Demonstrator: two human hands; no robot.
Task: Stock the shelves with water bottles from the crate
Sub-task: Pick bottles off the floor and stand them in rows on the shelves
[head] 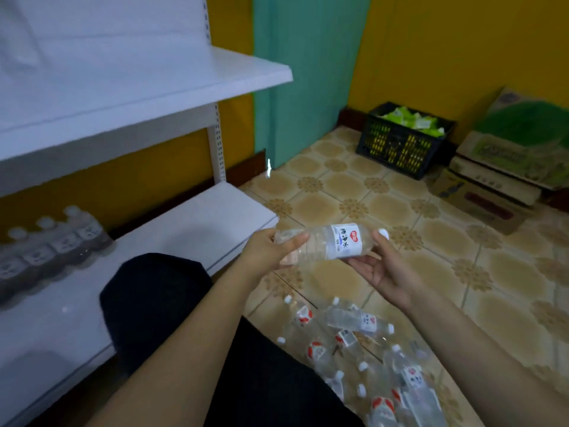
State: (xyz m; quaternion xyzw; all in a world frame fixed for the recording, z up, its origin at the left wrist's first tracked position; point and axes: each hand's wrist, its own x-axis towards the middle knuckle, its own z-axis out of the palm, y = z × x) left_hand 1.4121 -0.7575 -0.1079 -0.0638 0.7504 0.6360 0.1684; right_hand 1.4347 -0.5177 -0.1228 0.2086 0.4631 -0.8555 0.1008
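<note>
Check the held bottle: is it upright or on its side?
On its side. The bottle lies horizontal, white cap pointing right, left hand gripping its base, right hand under the cap end.

Both hands (pixel 271 251) (pixel 380 266) holding water bottle (pixel 332 243), bottom shelf (pixel 191 223) beside

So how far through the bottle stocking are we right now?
Early on. Done: a short row of clear plastic water bottles stands at the back of the white bottom shelf. In hand: one clear bottle with a white label lies sideways between the left hand and right hand. Left: a pile of loose bottles on the tiled floor; the white upper shelf shows no bottles.
</note>
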